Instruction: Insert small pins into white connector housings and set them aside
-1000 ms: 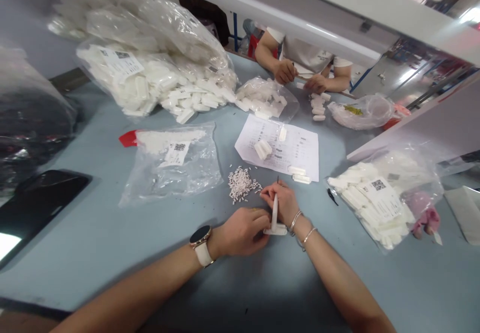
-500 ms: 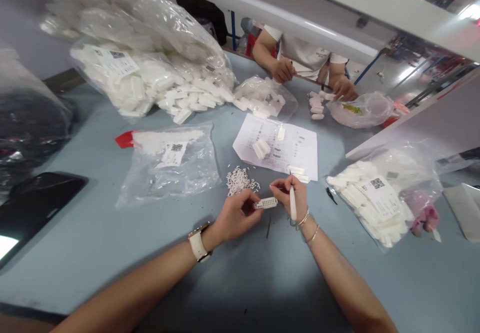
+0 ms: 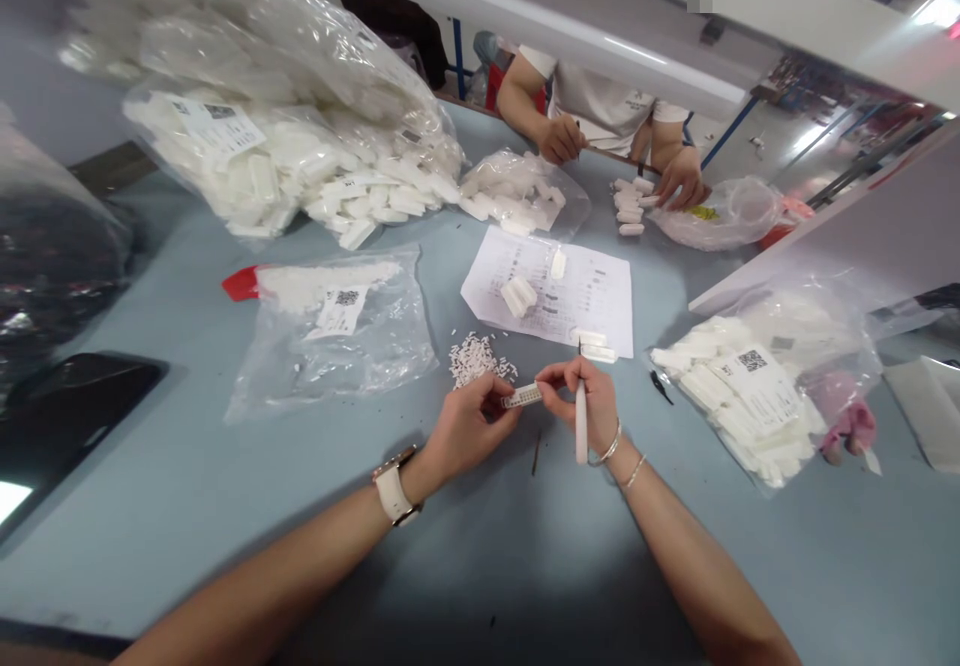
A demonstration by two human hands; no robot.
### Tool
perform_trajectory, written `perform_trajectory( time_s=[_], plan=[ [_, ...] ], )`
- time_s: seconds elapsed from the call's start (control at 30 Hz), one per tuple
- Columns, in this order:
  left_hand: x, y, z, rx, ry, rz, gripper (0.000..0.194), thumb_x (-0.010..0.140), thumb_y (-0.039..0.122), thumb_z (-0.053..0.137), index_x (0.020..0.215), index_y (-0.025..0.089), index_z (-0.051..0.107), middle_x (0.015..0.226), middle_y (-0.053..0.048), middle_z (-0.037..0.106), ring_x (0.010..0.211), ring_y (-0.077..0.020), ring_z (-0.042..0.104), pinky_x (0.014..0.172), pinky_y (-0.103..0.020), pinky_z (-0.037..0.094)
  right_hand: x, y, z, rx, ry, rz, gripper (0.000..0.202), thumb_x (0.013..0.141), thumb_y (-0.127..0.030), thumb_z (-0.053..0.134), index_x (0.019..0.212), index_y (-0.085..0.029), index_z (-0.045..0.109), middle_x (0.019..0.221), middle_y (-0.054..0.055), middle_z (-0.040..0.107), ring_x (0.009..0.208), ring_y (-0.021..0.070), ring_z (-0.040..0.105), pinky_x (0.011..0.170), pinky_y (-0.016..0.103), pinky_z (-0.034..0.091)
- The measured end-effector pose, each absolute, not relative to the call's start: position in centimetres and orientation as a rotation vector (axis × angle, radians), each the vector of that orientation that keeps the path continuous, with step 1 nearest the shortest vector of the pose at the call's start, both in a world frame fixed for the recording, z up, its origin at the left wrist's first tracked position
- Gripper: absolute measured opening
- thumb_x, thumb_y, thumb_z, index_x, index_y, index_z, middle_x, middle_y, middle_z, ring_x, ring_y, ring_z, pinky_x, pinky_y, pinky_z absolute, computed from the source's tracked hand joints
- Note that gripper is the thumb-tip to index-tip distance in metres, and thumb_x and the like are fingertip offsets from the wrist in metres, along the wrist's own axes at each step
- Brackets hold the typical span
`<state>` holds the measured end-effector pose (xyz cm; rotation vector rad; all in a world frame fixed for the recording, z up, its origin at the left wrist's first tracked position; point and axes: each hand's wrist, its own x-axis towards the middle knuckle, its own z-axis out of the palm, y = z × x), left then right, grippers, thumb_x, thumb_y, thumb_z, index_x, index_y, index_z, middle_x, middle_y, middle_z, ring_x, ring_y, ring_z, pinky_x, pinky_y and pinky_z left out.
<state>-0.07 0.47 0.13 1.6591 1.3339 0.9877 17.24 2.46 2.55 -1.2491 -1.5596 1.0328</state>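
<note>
- Here at the centre of the frame, the left hand (image 3: 469, 428) has thumb and fingers pressed together, pinching the left end of a small white plastic block with rows of holes (image 3: 523, 396).
- And the right hand (image 3: 587, 401): thumb and forefinger close together at the block's right end; whether they pinch a small piece there, I cannot tell.
- Tucked in that same hand, a slim white pen-like tool with a thin dark tip (image 3: 581, 428), tip pointing up the frame, handle down across the palm.
- Just above the left hand, a loose heap of tiny pale pegs (image 3: 474, 356) on the blue-grey tabletop (image 3: 450, 556).
- Below the block, a thin brown stick (image 3: 536, 454) lies flat.
- Upper centre, a printed white paper sheet (image 3: 592, 296) carries several white plastic pieces (image 3: 519, 296).
</note>
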Motion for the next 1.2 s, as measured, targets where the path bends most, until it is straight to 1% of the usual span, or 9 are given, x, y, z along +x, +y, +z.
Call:
perform_trajectory(
  time_s=[0.33,0.47,0.57,0.67,0.8,1.0,1.2],
  plan=[
    [0.01,0.32,-0.09,1.679,1.351,0.980,0.010,0.076,0.027,0.057,0.079,0.018,0.056,0.066,0.000,0.063,0.056,-0.0115,0.056,0.054,-0.024,0.047,18.03,2.91,2.56,-1.231,-1.753,1.054,0.038,0.077,-0.034,0.062,0.061,-0.024,0.029,0.077,0.004,0.072,0.065,0.0167,0.063,0.063,0.031,0.050],
    [0.05,0.30,-0.22,1.735,1.403,0.994,0.008,0.075,0.026,0.058,0.077,0.019,0.055,0.064,0.001,0.061,0.054,-0.0106,0.054,0.053,-0.023,0.046,18.14,2.90,2.21,-1.217,-1.874,0.966,0.036,0.080,-0.032,0.060,0.061,-0.024,0.031,0.075,0.003,0.070,0.067,0.0169,0.063,0.065,0.032,0.049],
    [0.12,0.24,-0.25,1.777,1.408,1.017,0.007,0.076,0.025,0.057,0.077,0.019,0.055,0.067,0.001,0.062,0.056,-0.0105,0.055,0.054,-0.022,0.046,18.04,2.86,2.22,-1.186,-1.957,0.890,0.034,0.081,-0.030,0.059,0.060,-0.024,0.033,0.074,0.003,0.070,0.068,0.0172,0.062,0.067,0.033,0.049],
    [0.19,0.17,-0.25,1.810,1.389,1.048,0.005,0.077,0.023,0.056,0.076,0.019,0.055,0.071,0.000,0.063,0.059,-0.0110,0.056,0.056,-0.022,0.047,17.86,2.81,2.41,-1.164,-1.996,0.836,0.033,0.081,-0.028,0.058,0.060,-0.024,0.034,0.072,0.003,0.069,0.069,0.0179,0.061,0.066,0.033,0.048],
    [0.22,0.15,-0.24,1.857,1.376,1.065,0.004,0.077,0.022,0.056,0.075,0.019,0.055,0.072,0.000,0.063,0.059,-0.0113,0.056,0.055,-0.022,0.046,17.64,2.69,2.54,-1.198,-1.992,0.795,0.033,0.080,-0.027,0.057,0.058,-0.025,0.033,0.069,0.003,0.067,0.068,0.0187,0.061,0.065,0.034,0.049],
    [0.11,0.12,-0.20,1.905,1.377,1.048,0.003,0.077,0.019,0.054,0.074,0.019,0.054,0.072,-0.001,0.063,0.059,-0.0113,0.055,0.055,-0.022,0.045,17.38,2.44,2.54,-1.221,-2.013,0.716,0.033,0.080,-0.025,0.056,0.059,-0.025,0.031,0.068,0.003,0.067,0.067,0.0183,0.062,0.064,0.032,0.048],
    [0.08,0.15,-0.09,1.922,1.376,1.023,0.005,0.077,0.018,0.053,0.071,0.019,0.053,0.072,-0.001,0.063,0.061,-0.0120,0.056,0.056,-0.022,0.045,17.18,2.34,2.43,-1.226,-2.038,0.649,0.029,0.080,-0.020,0.054,0.061,-0.024,0.032,0.069,0.002,0.068,0.063,0.0156,0.060,0.061,0.029,0.047]
  ],
)
